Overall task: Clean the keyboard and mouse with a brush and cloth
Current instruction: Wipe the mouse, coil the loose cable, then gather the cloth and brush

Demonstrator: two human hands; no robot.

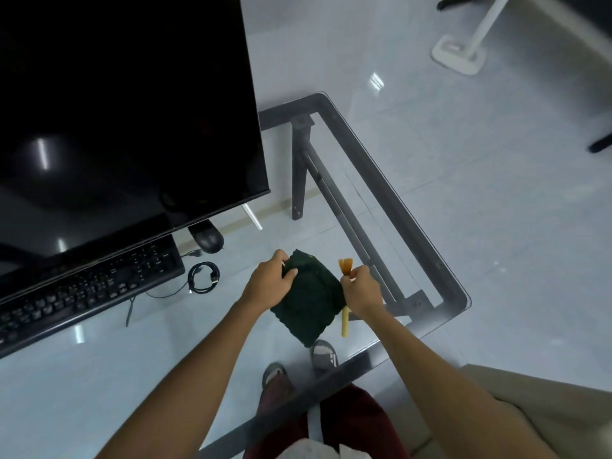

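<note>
A dark green cloth (309, 301) lies on the glass desk in front of me. My left hand (270, 281) grips its far left corner with thumb and curled fingers. My right hand (361, 288) pinches the cloth's right corner. A yellow-handled brush (345, 321) lies under that corner, its orange bristles (345, 267) pointing away from me. The black keyboard (82, 289) stretches across the left of the desk. The black mouse (208, 239) sits behind it, just under the monitor's lower edge.
A large dark monitor (126, 104) fills the upper left. A coiled black cable (203, 277) lies right of the keyboard. The desk's metal frame (397, 207) runs along the right edge. A white stand base (458, 54) is on the floor beyond.
</note>
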